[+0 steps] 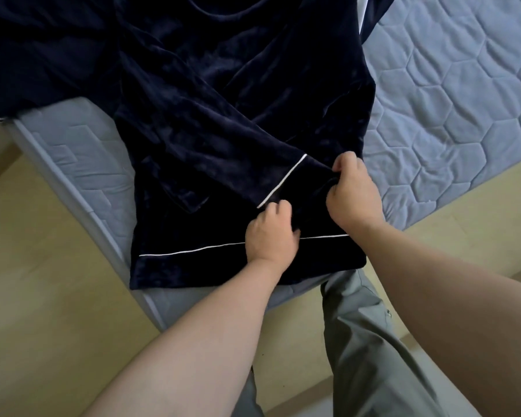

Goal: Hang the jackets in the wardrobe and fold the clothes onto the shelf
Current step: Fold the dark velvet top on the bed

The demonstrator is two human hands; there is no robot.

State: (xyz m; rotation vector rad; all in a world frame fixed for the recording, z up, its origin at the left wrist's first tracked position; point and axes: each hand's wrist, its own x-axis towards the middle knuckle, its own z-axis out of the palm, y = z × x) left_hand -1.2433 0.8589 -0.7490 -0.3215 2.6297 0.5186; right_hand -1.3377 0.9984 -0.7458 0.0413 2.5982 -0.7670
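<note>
Covering the corner of a blue-grey quilted mattress (pixel 451 94), a dark navy velvet top with white piping (pixel 223 115) was spread flat, its hem at the mattress corner. One piped sleeve cuff (pixel 286 182) was folded across the top's lower front. That cuff was pinched by the right hand (pixel 351 197) and gripped by the left hand (pixel 269 236), fingers curled.

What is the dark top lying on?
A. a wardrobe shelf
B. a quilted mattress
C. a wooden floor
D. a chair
B: the top is spread over the corner of a grey-blue quilted mattress, and both hands, left and right, pinch the cloth at a sleeve cuff near the hem.
</note>
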